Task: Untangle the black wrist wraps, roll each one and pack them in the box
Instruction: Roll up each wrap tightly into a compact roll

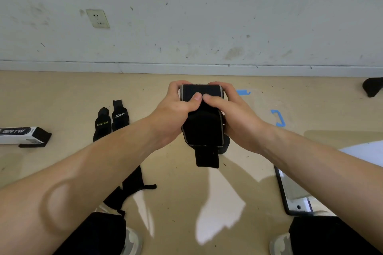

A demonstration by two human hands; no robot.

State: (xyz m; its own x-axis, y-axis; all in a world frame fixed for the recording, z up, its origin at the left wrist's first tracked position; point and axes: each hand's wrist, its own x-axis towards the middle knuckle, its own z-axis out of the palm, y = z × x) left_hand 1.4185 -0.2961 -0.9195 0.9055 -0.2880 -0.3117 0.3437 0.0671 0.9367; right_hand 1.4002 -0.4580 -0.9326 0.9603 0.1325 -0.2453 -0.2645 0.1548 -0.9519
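Black stretch fabric fills the middle of the view: a wrist wrap point(204, 128) is held above the floor point(186, 182) by both hands, in front of the person and well apart from the box. Its far end is rolled into a thick coil with pale edging. The rest hangs down towards the camera and ends in a narrower tab.

The left hand point(176, 107) grips the coil from its left side, fingers curled over the far edge and thumb laid across the near face. The right hand point(234, 114) mirrors it on the right side, fingers wrapped over the top and thumb pressing the front. The 2 thumb tips touch at the centre of the coil. Both forearms are bare, reach forward from the lower corners and converge at the wrap.

The box point(20, 135), white with a dark lettered panel and black flaps at its right end, lies on the floor at far left. Between it and the left forearm 2 more wraps lie side by side: the XUEYING wrap point(102, 125) and the XTEP wrap point(120, 116). A loose wrap point(132, 184) lies flat, partly hidden under the left forearm, near the person's left knee.

Blue tape marks point(278, 118) sit on the floor right of the hands. A wall socket point(97, 18) is set in the scuffed white wall point(228, 16) beyond.
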